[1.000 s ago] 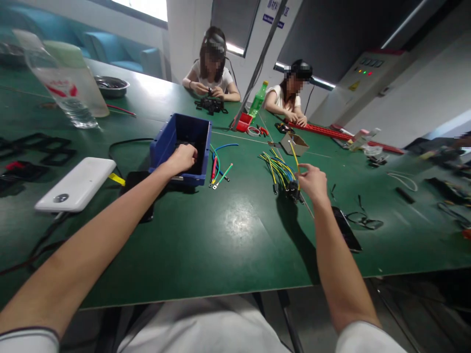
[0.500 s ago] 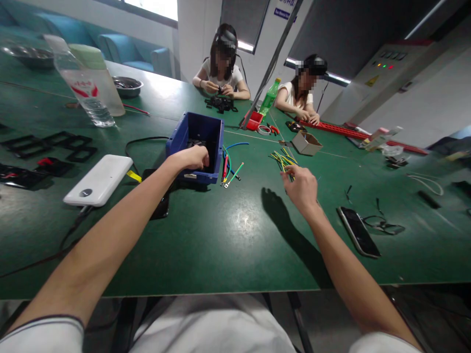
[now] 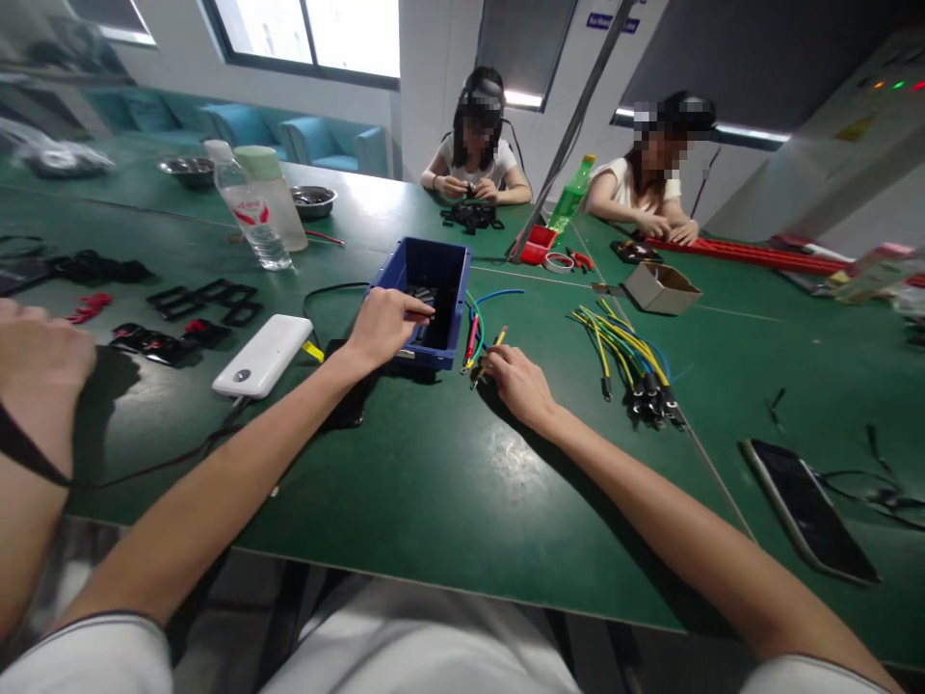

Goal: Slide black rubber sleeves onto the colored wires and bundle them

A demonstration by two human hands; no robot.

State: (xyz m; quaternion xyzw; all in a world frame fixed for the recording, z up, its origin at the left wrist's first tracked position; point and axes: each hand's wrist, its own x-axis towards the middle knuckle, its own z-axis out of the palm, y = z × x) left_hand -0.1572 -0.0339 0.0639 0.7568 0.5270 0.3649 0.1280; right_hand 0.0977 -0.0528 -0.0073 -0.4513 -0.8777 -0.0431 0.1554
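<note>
My left hand (image 3: pixel 386 326) reaches over the front left side of the blue bin (image 3: pixel 457 289). Its thumb and fingers are pinched at the bin's opening, and what may be between them is too small to make out. Small dark parts (image 3: pixel 420 292) lie inside the bin. Just right of the bin, my right hand (image 3: pixel 521 387) is closed on a short yellow wire (image 3: pixel 500 337) with a metal lug at its lower end. Close by on the table are a red wire piece (image 3: pixel 472 335) and a blue wire (image 3: pixel 498 293). Farther right lies a bundle of yellow and green wires (image 3: pixel 625 347) with black-sleeved lugs.
A white power bank (image 3: pixel 266 355) and a dark phone stand left of the bin. Another person's arm (image 3: pixel 36 386) enters at the left edge. Bottles (image 3: pixel 252 217), a small carton (image 3: pixel 661 289) and a phone (image 3: pixel 809 506) surround the work area. Two people sit opposite.
My right hand has moved left from the wire bundle to beside the bin. My left hand has lifted out toward the bin's rim. The view has shifted, and another person's arm now shows at left.
</note>
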